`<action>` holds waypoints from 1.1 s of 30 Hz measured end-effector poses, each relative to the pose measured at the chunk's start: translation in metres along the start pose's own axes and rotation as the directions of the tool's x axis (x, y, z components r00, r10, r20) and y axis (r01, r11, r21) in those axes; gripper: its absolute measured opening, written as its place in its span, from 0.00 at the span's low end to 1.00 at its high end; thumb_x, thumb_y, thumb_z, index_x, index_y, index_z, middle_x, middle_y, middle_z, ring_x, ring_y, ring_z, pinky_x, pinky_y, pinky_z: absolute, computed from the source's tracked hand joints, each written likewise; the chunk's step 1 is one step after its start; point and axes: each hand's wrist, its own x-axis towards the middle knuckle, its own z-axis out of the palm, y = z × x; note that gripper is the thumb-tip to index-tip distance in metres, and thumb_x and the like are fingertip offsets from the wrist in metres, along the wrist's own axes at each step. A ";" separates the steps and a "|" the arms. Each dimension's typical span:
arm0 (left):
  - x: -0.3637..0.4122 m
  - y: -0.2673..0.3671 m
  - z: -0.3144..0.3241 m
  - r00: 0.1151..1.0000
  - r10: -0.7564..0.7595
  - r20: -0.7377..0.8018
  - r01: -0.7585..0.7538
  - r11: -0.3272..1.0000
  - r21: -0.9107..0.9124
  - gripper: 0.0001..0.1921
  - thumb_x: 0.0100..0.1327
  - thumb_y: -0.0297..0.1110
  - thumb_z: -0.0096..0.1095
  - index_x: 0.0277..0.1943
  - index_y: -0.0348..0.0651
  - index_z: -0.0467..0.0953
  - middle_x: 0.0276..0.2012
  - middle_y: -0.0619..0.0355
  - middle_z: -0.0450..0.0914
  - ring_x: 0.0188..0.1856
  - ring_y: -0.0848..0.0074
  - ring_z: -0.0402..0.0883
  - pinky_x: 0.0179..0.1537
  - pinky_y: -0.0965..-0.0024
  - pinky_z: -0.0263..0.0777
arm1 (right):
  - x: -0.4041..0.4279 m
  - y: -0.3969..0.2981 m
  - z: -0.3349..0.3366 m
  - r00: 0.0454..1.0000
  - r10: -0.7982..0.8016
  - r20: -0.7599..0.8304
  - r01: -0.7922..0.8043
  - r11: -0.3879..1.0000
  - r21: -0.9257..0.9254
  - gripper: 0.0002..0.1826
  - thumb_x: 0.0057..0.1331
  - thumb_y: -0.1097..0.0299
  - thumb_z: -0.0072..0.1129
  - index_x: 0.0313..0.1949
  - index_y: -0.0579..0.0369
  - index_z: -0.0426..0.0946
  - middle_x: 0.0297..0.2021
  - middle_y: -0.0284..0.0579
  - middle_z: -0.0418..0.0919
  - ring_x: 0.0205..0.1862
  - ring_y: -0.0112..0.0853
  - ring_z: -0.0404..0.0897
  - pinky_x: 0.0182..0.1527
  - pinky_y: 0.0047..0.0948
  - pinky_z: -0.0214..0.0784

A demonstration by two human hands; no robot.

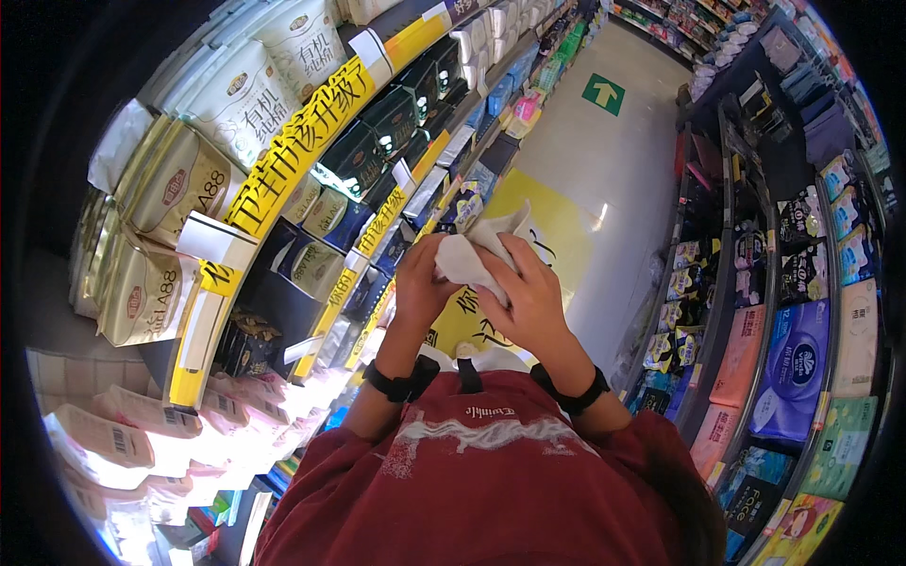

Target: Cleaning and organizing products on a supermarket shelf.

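Both my hands grip a crumpled off-white cloth [463, 262] in front of my chest, above the aisle floor. My left hand [422, 279] holds its left side, the fingertips mostly hidden by the fabric. Across the right side lie the spread fingers of my right hand [524, 297], with folds of cloth between and under them. One corner of the cloth sticks up beyond the fingers. Black bands circle both my wrists.
Close on my left, a shelf [311, 134] with yellow printed edge strips carries packaged goods. Pink packs [117, 439] hang at the lower left. Tissue packs [789, 368] fill the right shelf. A green arrow sign [603, 94] marks the aisle floor, with a yellow floor graphic [545, 205] nearer.
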 end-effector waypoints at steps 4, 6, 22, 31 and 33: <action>0.004 0.000 -0.012 0.970 0.229 -0.077 -0.216 0.965 0.149 0.27 0.32 0.29 0.75 0.41 0.41 0.74 0.39 0.55 0.76 0.38 0.62 0.77 0.39 0.66 0.71 | -0.014 0.030 -0.002 0.970 0.242 0.029 -0.242 0.970 0.027 0.21 0.51 0.71 0.54 0.48 0.53 0.71 0.43 0.53 0.69 0.34 0.44 0.74 0.35 0.33 0.70; 0.003 -0.002 -0.018 0.958 0.282 -0.052 -0.269 0.948 0.170 0.27 0.31 0.30 0.74 0.41 0.41 0.74 0.39 0.56 0.76 0.38 0.64 0.77 0.39 0.66 0.71 | -0.020 0.048 -0.006 0.927 0.371 0.064 -0.376 0.919 0.119 0.21 0.52 0.72 0.54 0.48 0.56 0.71 0.43 0.54 0.69 0.35 0.44 0.74 0.37 0.32 0.69; 0.003 0.005 -0.040 0.709 0.672 0.215 -0.697 0.623 0.355 0.14 0.42 0.27 0.61 0.36 0.40 0.76 0.39 0.56 0.79 0.41 0.71 0.79 0.37 0.71 0.69 | -0.014 0.017 0.000 0.999 0.033 0.033 -0.037 0.988 0.149 0.19 0.49 0.65 0.58 0.39 0.61 0.74 0.39 0.49 0.73 0.36 0.44 0.74 0.37 0.36 0.69; -0.008 -0.003 -0.033 0.753 0.629 0.194 -0.657 0.698 0.286 0.14 0.42 0.29 0.63 0.37 0.42 0.76 0.37 0.56 0.80 0.38 0.71 0.80 0.34 0.70 0.69 | -0.026 0.053 -0.003 0.861 0.508 0.026 -0.500 0.835 0.230 0.16 0.53 0.64 0.56 0.35 0.66 0.74 0.38 0.54 0.74 0.34 0.45 0.75 0.37 0.32 0.68; -0.011 -0.004 -0.032 0.755 0.635 0.162 -0.653 0.707 0.273 0.14 0.43 0.31 0.65 0.36 0.44 0.75 0.36 0.56 0.80 0.36 0.71 0.80 0.33 0.70 0.67 | -0.030 0.057 -0.005 0.874 0.485 -0.024 -0.469 0.855 0.221 0.16 0.53 0.65 0.56 0.36 0.66 0.74 0.39 0.55 0.74 0.36 0.46 0.75 0.38 0.33 0.68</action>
